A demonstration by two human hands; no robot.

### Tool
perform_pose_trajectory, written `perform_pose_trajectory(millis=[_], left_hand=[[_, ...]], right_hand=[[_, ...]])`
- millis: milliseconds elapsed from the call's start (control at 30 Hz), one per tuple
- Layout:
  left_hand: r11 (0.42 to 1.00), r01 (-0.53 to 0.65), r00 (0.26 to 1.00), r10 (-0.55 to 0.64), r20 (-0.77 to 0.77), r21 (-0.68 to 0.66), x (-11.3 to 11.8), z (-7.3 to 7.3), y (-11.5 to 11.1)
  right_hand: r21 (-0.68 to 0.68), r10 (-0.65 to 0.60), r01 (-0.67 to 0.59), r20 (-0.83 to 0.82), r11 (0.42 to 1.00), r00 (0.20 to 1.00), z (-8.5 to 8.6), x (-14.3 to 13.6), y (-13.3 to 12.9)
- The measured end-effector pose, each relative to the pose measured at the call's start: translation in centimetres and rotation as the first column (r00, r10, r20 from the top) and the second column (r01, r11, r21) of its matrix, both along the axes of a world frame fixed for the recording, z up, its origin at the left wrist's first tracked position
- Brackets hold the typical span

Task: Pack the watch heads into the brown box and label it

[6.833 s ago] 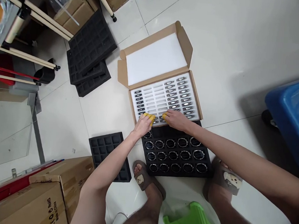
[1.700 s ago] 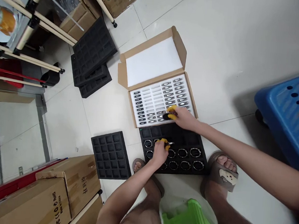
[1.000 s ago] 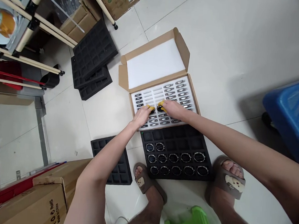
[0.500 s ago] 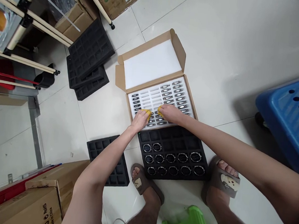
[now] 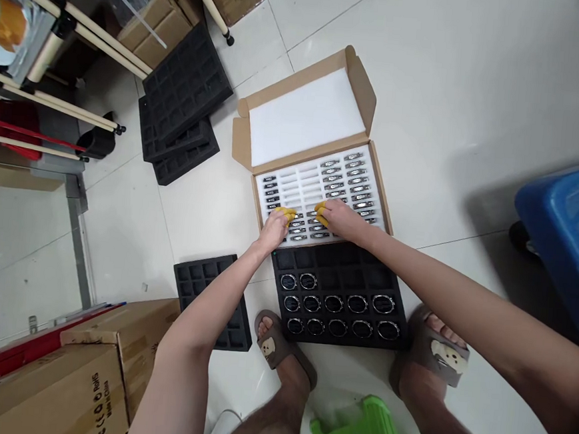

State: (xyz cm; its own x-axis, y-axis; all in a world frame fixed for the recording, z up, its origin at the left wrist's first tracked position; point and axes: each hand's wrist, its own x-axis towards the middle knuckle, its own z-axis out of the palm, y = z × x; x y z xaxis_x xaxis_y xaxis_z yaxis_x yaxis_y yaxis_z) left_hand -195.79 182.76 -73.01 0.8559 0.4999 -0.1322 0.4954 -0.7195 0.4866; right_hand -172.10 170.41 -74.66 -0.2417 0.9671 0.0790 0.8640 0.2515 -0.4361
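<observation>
A shallow cardboard box [image 5: 256,201] lies open on the floor, with a white slotted foam insert [image 5: 300,178] inside. Several metallic watch cases [image 5: 331,179] stand on edge in its slots. Yellow covers sit on the fingertips of both hands. My left hand [image 5: 274,229] is over the insert's lower left part, fingers drawn together at the slots. Just right of it, my right hand [image 5: 343,220] has its fingers pinched at the slots too. What either hand grips is hidden. Nearest me, a black foam tray [image 5: 338,264] bears several round watch cases [image 5: 333,304] in its front rows.
Another black tray [image 5: 197,273] lies to the left, partly under my left forearm. Stacked black trays [image 5: 186,92] stand farther off beside a rack [image 5: 103,42]. Large cartons [image 5: 81,374] are at lower left. A blue plastic platform [image 5: 569,232] stands right, a green stool [image 5: 373,431] below.
The view has shifted slightly, so the box and trays appear a little higher and farther right. The gap between my two hands has widened a little; both stay over the insert.
</observation>
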Motion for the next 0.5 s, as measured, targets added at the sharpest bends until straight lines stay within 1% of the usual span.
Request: perform_pose_trajectory(millis=[67, 133, 200, 233, 267, 300, 333, 367, 400, 433, 467, 500], left_hand=[[1.000, -0.013, 1.000, 0.013, -0.021, 0.000, 0.4, 1.1, -0.9], [0.995, -0.093, 0.996, 0.093, 0.002, 0.029, 0.5, 2.7, -3.0], [0.980, -0.194, 0.980, 0.192, 0.052, 0.037, -0.2, 4.4, -6.4], [0.976, -0.219, 0.974, 0.218, 0.067, 0.011, -1.0, 5.1, -8.5], [0.977, -0.210, 0.975, 0.212, 0.066, -0.037, -2.0, 5.5, -10.7], [0.973, -0.215, 0.975, 0.219, 0.043, -0.088, -3.3, 5.6, -12.8], [0.958, -0.255, 0.967, 0.256, -0.004, -0.132, -4.8, 5.5, -14.8], [0.923, -0.353, 0.936, 0.346, -0.068, -0.152, -6.3, 5.1, -16.6], [0.864, -0.480, 0.876, 0.462, -0.141, -0.150, -7.7, 4.6, -18.1], [0.798, -0.585, 0.806, 0.553, -0.212, -0.143, -9.1, 3.9, -19.3], [0.740, -0.660, 0.742, 0.616, -0.265, -0.131, -10.2, 3.3, -20.2], [0.698, -0.706, 0.696, 0.651, -0.302, -0.121, -11.0, 2.7, -20.9]], right_hand=[[0.054, 0.038, -0.039, 0.030, 0.998, 0.999, -0.2, 0.0, -0.3], [0.084, 0.065, -0.070, 0.061, 0.994, 0.996, -0.1, 0.0, -0.4], [0.083, 0.070, -0.078, 0.090, 0.993, 0.993, 0.4, 0.1, -0.4], [0.078, 0.064, -0.072, 0.100, 0.994, 0.993, 0.9, -0.1, -0.5], [0.074, 0.041, -0.049, 0.104, 0.996, 0.994, 1.6, -0.4, -0.7], [0.071, 0.003, -0.010, 0.098, 0.997, 0.995, 2.3, -1.1, -1.1], [0.064, -0.045, 0.040, 0.077, 0.997, 0.996, 3.2, -2.0, -1.7], [0.043, -0.097, 0.095, 0.042, 0.995, 0.994, 4.0, -3.3, -2.6], [-0.004, -0.146, 0.146, -0.002, 0.989, 0.989, 4.7, -4.8, -3.9], [-0.080, -0.168, 0.163, -0.053, 0.983, 0.984, 5.2, -6.5, -5.4], [-0.188, -0.167, 0.147, -0.094, 0.971, 0.981, 5.4, -8.2, -7.1], [-0.315, -0.151, 0.111, -0.107, 0.943, 0.983, 5.5, -9.9, -8.9]])
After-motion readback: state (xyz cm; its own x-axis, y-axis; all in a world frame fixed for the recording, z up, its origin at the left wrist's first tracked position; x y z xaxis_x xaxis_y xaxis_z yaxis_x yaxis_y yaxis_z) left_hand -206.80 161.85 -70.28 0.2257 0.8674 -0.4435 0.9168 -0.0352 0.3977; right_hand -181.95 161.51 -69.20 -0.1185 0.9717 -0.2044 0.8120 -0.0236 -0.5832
